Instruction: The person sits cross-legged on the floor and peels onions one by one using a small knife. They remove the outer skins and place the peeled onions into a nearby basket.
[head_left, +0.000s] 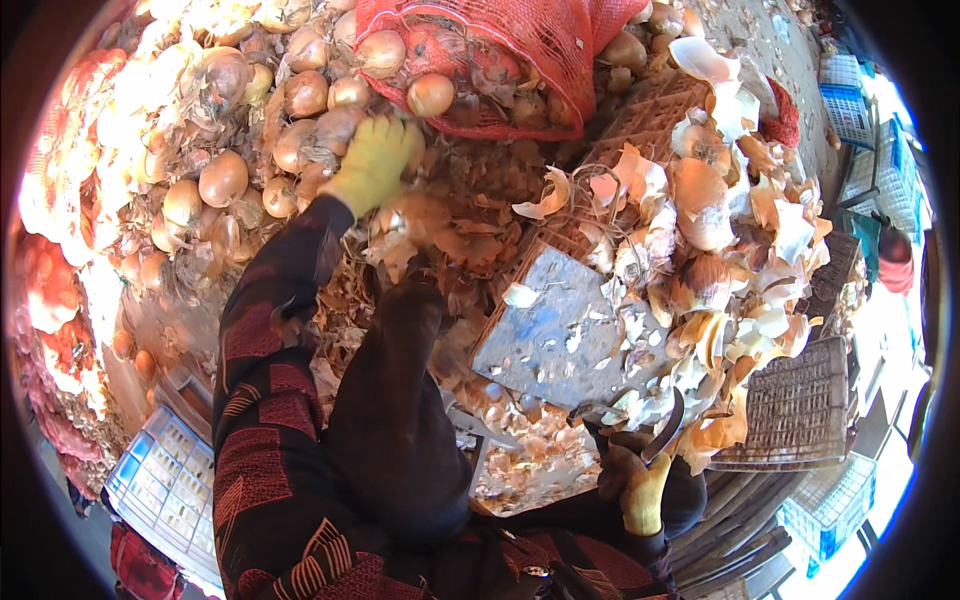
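Note:
My left hand (375, 165), in a yellow glove, reaches onto a heap of brown onions (223, 178). It is beside the mouth of a red mesh sack (555, 82) with onions and dry skins in it; the fingers are blurred and what lies under them is hidden. Low on the right is my right hand (637, 472), its glove yellow at the wrist and dark over the fingers. The fingers are closed around a knife with a curved blade (670, 426). Above that hand, a worn board (562, 330) bears scraps of peel, with onion skins (750, 300) piled on its right side.
A brown plastic crate (795, 405) stands to the right of the peel pile. A white and blue crate (169, 480) lies at the lower left. More mesh sacks (52, 285) line the left edge. Another person (892, 259) is at the far right, near stacked crates (896, 172).

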